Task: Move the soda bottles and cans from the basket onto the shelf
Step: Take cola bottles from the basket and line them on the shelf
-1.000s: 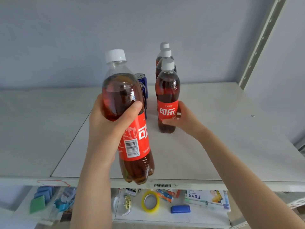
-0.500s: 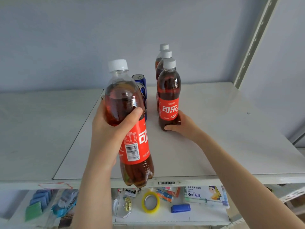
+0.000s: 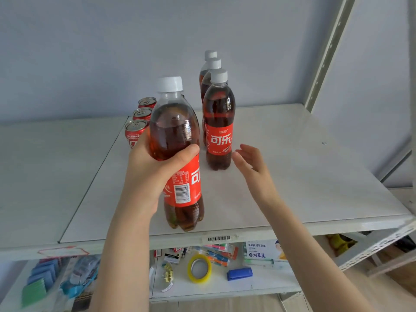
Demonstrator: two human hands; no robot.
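At the shelf's front edge: the held bottle [image 3: 177, 140] is upright over the white shelf [image 3: 292, 176]; whether its base rests on the board or hangs just above it I cannot tell.
Covered on it: the left hand [image 3: 150, 179] hides the left part of the red label, and the label's large characters run out of sight round the curve.
Behind and left of it: three red cans [image 3: 134, 134] in a row running back; the nearest is partly cut by the hand and the bottle, the two farther ones show little but their tops.
Right of it: the front bottle [image 3: 219, 122] stands in full view; the two rear bottles [image 3: 211, 64] in line behind show only white caps and a bit of shoulder.
Long axis: vertical, white cap up, barcode side facing the camera.
Left hand fingers: wrapped round the held bottle's middle, thumb across its front at the label's top edge.
Right hand [image 3: 252, 163]: right of the held bottle, just beside the front bottle's lower body, apart from it, fingers loosely spread and holding nothing.
Below it: a lower shelf [image 3: 258, 287] with a yellow tape roll [image 3: 199, 269]; the packs around it are too blurred to name.
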